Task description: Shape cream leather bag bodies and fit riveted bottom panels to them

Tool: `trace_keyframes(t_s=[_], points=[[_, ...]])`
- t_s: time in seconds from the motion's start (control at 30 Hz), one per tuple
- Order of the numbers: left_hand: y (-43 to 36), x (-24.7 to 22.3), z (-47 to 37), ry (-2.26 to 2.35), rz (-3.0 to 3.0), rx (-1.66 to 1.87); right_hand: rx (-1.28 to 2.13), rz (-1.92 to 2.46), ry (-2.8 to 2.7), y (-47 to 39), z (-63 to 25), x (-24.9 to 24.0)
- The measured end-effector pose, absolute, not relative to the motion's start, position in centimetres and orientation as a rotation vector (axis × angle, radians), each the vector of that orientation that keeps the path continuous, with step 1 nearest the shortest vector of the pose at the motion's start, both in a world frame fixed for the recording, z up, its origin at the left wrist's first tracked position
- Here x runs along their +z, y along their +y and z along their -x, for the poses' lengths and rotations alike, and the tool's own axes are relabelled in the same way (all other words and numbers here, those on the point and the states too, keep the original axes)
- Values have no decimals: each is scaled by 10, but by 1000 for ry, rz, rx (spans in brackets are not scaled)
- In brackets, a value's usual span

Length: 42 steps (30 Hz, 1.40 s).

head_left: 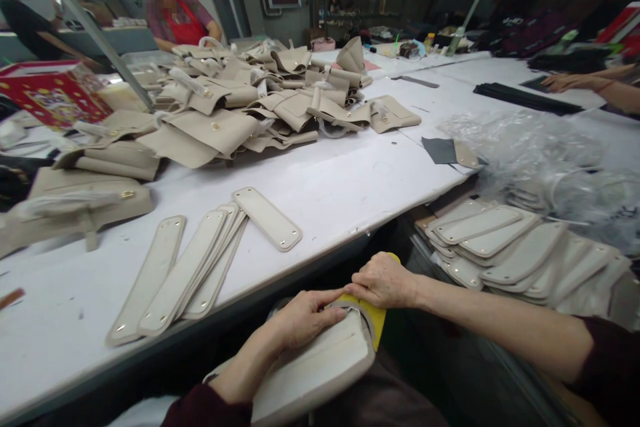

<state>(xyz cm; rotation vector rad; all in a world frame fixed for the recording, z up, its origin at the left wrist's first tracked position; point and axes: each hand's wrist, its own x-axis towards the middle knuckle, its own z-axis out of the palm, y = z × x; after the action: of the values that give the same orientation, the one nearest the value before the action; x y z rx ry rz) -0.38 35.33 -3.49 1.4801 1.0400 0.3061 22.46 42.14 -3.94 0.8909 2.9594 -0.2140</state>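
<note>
Over my lap sits a thick beige piece with a pale inner face, its far end bent upward. Across its edge lies my left hand, closed on it, with the thumb on the pale face and a finger stretched to my right hand. A bright yellow piece with a curved edge sits against the far end of the beige piece. My right hand is closed in a fist on the top of the yellow piece; its fingertips are partly hidden. The two hands touch or nearly touch.
On the white table lie several beige strips with metal studs and a heap of beige bag parts. At right are stacked beige strips and clear plastic. A person in a red apron stands across; another's hands are at far right.
</note>
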Motion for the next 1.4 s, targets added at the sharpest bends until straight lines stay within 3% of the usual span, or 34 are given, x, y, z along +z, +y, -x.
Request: trace_keyframes(t_s=[0.7, 1.0, 1.27, 1.4], points=[[338, -32, -6, 1191, -1828, 275, -170, -1146, 2753, 380, -213, -35], [352, -21, -10, 1174, -1568, 192, -142, -1220, 2760, 351, -217, -29], [361, -34, -16, 1302, -1513, 109, -490, -1489, 2811, 323, -263, -55], [361, -30, -25, 1338, -1539, 127, -460, -1610, 2777, 326, -264, -58]])
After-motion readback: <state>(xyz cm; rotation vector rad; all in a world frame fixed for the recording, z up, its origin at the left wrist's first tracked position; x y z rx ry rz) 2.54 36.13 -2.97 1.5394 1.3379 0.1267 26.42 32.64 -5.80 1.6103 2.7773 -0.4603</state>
